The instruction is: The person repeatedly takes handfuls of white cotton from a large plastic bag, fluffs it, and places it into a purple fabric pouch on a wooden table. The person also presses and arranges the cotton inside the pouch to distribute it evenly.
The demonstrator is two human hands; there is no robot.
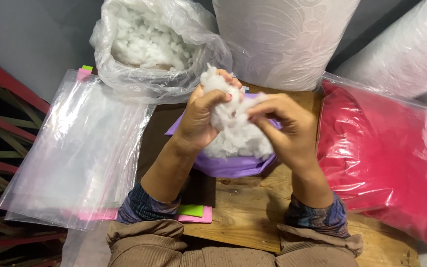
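White fibre stuffing (235, 131) is what I have in both hands, a loose, fluffy clump with wispy edges, held above the middle of the wooden table (243, 212). My left hand (201, 116) is closed around its upper left part, thumb pressed in, with a tuft sticking up past my knuckles. My right hand (287, 131) pinches the clump from the right, fingertips curled into the fibre. Beneath the clump lies a purple fabric cover (228, 165), and the bottom of the stuffing seems to sit in or on it, though my hands hide where they meet.

Toward the far edge of the table, an open clear plastic bag (156, 49) holds more of the same white stuffing. At the left edge a stack of clear flat bags (80, 148) hangs over the side, with pink and green sheets (193, 212) poking out near the edge closest to me. Along the right edge a red cushion in clear wrap (376, 158) lies close beside my right wrist. Bare wood shows only in the strip between my forearms and along the near edge; elsewhere my hands are hemmed in.
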